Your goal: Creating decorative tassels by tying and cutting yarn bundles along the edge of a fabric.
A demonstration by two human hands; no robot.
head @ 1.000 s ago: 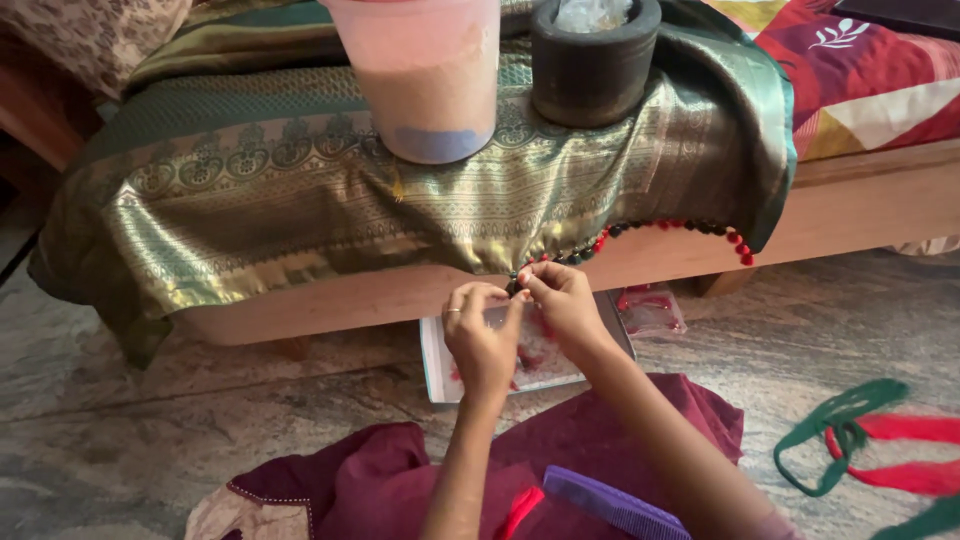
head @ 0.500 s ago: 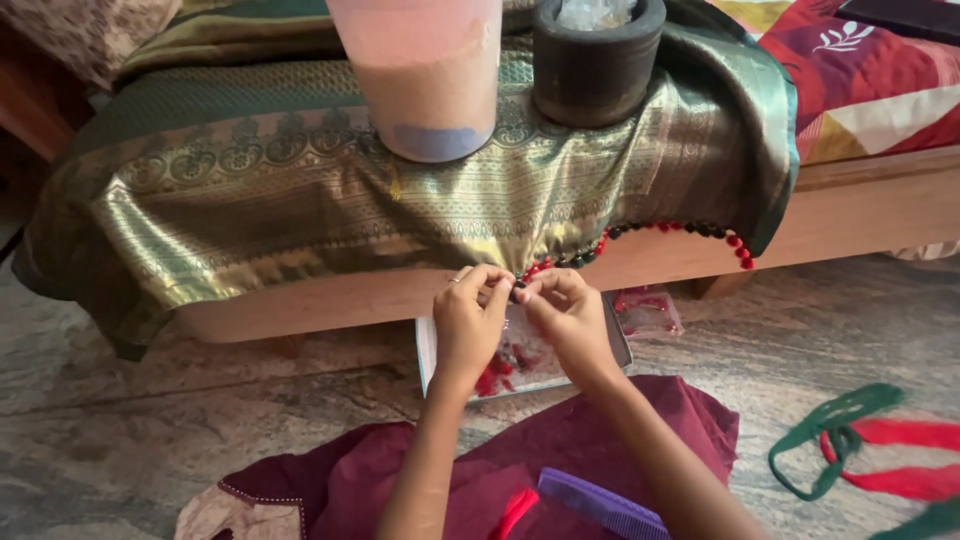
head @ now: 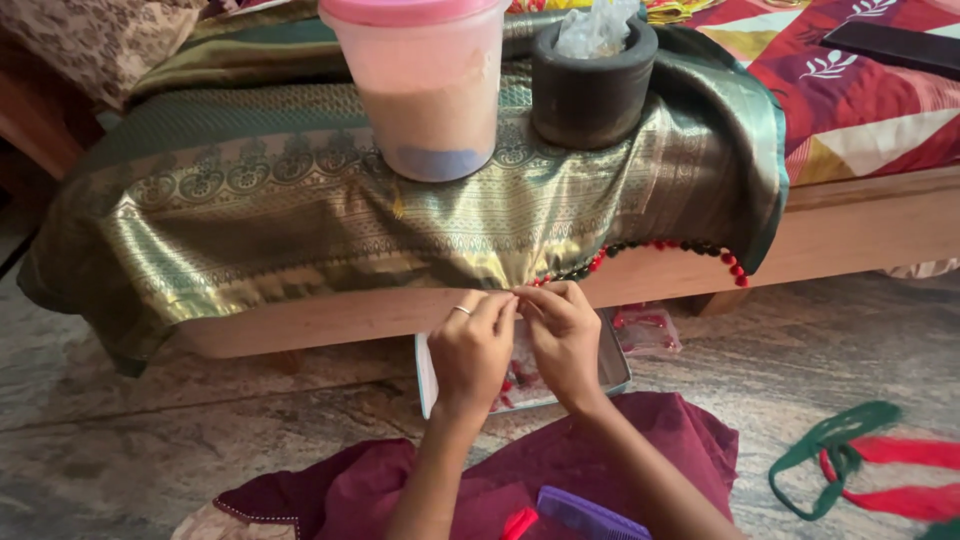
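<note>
Left to right along the bed's front edge: green-gold sari (head: 300, 220) draped over, pink-lidded tub (head: 425, 90) and dark stone mortar (head: 593, 85) weighing it down. Left hand (head: 472, 350) and right hand (head: 562, 335), fingers pinched on the sari's hem beside the red-and-black bead trim (head: 660, 247), hiding a tray (head: 612, 365) on the floor.

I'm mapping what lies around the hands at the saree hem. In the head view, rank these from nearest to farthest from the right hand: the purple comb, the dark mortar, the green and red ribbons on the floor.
From the right hand:
1. Purple comb, just below it, on the maroon cloth.
2. Dark mortar, above it, on the green and gold saree.
3. Green and red ribbons, far right on the floor.
</note>
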